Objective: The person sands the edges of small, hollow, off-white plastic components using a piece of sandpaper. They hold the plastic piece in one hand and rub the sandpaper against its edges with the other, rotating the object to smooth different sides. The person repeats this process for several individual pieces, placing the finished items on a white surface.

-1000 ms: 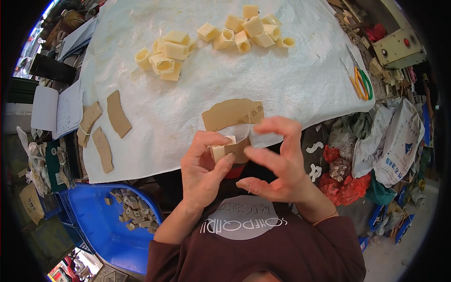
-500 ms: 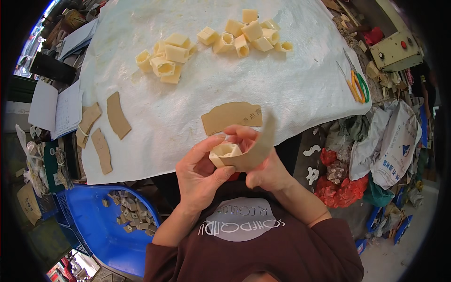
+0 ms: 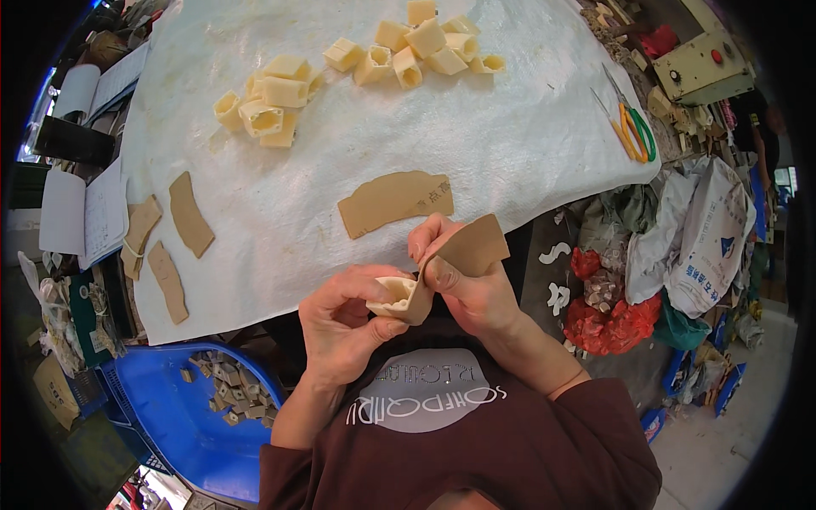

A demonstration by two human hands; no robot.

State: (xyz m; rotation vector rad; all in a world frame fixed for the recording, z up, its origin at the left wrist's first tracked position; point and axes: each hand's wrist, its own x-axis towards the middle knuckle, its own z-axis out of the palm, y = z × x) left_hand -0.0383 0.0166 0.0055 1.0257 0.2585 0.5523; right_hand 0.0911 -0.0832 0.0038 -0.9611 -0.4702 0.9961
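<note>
Shifted since half a second earlier were the right hand [image 3: 484, 302], its thumb now set on the brown paper strip [image 3: 473, 245], and the strip's loose end, then reared up and blurred, now fanned out to the right.

Largest in view, a counter [image 3: 280, 195] was covered with white sheeting, and a blue tub [image 3: 191, 429] was set beside its near left corner. Beyond the hands, a curved brown piece [image 3: 393, 202] was laid flat, with cream hollow blocks [image 3: 285, 92] clustered farther off. By the counter's near edge, one hollow block [image 3: 389, 309] was held up, open end upward, clamped between thumb and fingers of the left hand [image 3: 334, 327]. Close beside it the strip was pinched between right thumb and fingers, bent away at the block's right side.

It was judged that the strip was best kept taut, level with the block's rim, and pressed flat on each facet before being bent round a corner, with the left fingers kept off its path.

The block's underside was hidden, as were some right fingertips behind the strip; whether the strip was stuck down could not be told. Part of the tub was covered by a sleeve.
</note>
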